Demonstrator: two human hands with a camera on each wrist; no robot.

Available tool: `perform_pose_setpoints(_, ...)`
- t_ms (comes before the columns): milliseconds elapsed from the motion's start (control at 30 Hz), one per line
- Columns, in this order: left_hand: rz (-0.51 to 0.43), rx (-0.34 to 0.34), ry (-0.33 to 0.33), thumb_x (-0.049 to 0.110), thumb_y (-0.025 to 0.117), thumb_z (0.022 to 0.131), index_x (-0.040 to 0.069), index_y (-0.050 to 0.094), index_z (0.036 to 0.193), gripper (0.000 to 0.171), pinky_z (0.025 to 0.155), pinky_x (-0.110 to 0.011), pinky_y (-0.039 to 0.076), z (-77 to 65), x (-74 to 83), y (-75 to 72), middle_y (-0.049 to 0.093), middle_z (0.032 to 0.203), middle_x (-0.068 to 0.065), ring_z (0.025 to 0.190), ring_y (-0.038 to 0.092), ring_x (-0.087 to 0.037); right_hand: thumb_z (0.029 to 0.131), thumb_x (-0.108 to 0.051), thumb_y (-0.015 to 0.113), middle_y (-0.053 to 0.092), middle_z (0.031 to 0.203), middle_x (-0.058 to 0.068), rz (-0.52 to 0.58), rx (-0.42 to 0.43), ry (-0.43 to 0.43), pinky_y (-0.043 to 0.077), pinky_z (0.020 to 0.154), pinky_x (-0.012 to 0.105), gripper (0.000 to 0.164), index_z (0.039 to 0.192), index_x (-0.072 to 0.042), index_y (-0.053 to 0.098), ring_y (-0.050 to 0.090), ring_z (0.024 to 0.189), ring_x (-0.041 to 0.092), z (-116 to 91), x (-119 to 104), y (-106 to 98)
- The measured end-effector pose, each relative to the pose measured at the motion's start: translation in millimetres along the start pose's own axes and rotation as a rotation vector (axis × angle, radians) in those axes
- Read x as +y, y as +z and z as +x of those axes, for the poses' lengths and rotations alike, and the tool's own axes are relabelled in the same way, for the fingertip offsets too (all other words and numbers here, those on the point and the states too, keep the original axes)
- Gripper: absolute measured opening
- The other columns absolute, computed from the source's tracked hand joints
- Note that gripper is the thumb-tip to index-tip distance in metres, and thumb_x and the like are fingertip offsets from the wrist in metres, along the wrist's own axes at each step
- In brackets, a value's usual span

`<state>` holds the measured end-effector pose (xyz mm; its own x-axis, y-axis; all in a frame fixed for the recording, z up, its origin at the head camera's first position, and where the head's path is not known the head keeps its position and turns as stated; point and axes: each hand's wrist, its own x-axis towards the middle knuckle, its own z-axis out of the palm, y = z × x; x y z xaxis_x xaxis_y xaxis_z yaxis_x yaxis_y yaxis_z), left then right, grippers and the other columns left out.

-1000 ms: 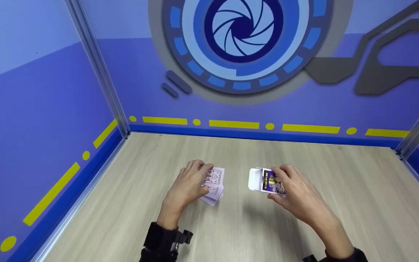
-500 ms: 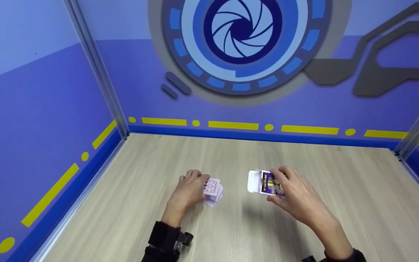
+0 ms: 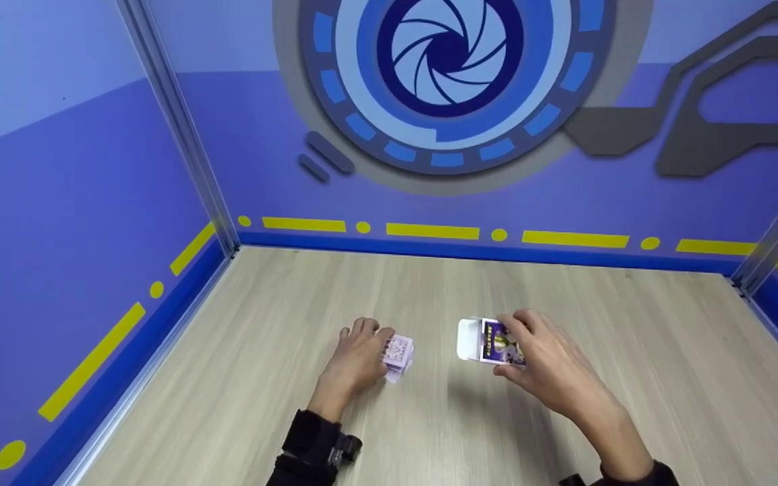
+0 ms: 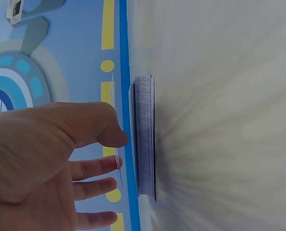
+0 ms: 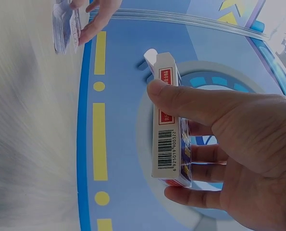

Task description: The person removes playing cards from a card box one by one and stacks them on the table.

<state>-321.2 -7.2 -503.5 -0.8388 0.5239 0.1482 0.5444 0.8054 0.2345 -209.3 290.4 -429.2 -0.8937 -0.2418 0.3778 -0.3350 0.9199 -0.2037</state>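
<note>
My left hand [image 3: 358,358] pinches a thin playing card [image 3: 398,349] by its edge, with a patterned back facing up. In the left wrist view that card shows edge-on between thumb and fingers, a little apart from the stack of cards [image 4: 145,137] on the table. From the head view the stack lies mostly under the held card. To the right, my right hand [image 3: 551,358] grips a card box [image 3: 499,342] above the table. Its printed face is purple and its white end flap [image 3: 469,339] hangs open toward the left. A barcode marks the side of the box [image 5: 164,149].
The wood-grain table [image 3: 429,432] runs back to a blue printed wall [image 3: 396,196] with yellow dashes. Metal posts [image 3: 179,128] stand at the corners of the booth. A gap of bare tabletop lies between the two hands.
My left hand has drawn the card nearer to me, from beyond the stack to over it. The right hand and the card box have barely moved.
</note>
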Motion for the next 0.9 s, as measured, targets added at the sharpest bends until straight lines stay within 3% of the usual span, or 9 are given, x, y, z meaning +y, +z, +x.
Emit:
perform_pose_setpoints(167, 0.011, 0.0, 0.002, -0.001, 0.074, 0.08, 0.006, 0.065, 0.132, 0.054, 0.098, -0.054, 0.041, 1.4, -1.7, 4.4, 0.056, 0.129, -0.019, 0.127, 0.048, -0.035, 0.075, -0.026, 0.094, 0.059, 0.126, 0.014, 0.005, 0.003, -0.008, 0.052, 0.09, 0.054, 0.074, 0.137, -0.003, 0.061, 0.061, 0.108, 0.03, -0.4, 0.2, 0.3)
perform_pose_setpoints(500, -0.007, -0.077, -0.078, -0.001, 0.069, 0.087, 0.005, 0.063, 0.139, 0.052, 0.106, -0.059, 0.038, 3.1, -0.2, 4.3, 0.051, 0.145, -0.023, 0.138, 0.041, -0.04, 0.075, -0.026, 0.094, 0.058, 0.126, 0.015, 0.013, 0.002, -0.009, 0.052, 0.09, 0.054, 0.075, 0.137, -0.003, 0.06, 0.061, 0.107, 0.03, -1.2, 0.4, 0.7)
perform_pose_setpoints(733, -0.038, -0.045, -0.059, -0.009, 0.057, 0.092, 0.006, 0.066, 0.135, 0.046, 0.1, -0.059, 0.042, 0.8, -0.9, 4.5, 0.051, 0.143, -0.024, 0.134, 0.044, -0.042, 0.075, -0.026, 0.095, 0.058, 0.126, 0.014, 0.005, -0.006, -0.01, 0.053, 0.089, 0.051, 0.074, 0.136, -0.003, 0.061, 0.06, 0.108, 0.029, -0.2, 0.7, 1.9)
perform_pose_setpoints(900, -0.055, -0.051, -0.071, -0.007, 0.058, 0.092, 0.004, 0.065, 0.135, 0.045, 0.1, -0.059, 0.043, 0.7, -0.9, 4.7, 0.051, 0.143, -0.024, 0.134, 0.044, -0.041, 0.075, -0.028, 0.094, 0.058, 0.127, 0.015, 0.002, -0.012, -0.001, 0.053, 0.09, 0.052, 0.075, 0.137, -0.003, 0.06, 0.06, 0.109, 0.03, 0.5, 1.0, 2.0)
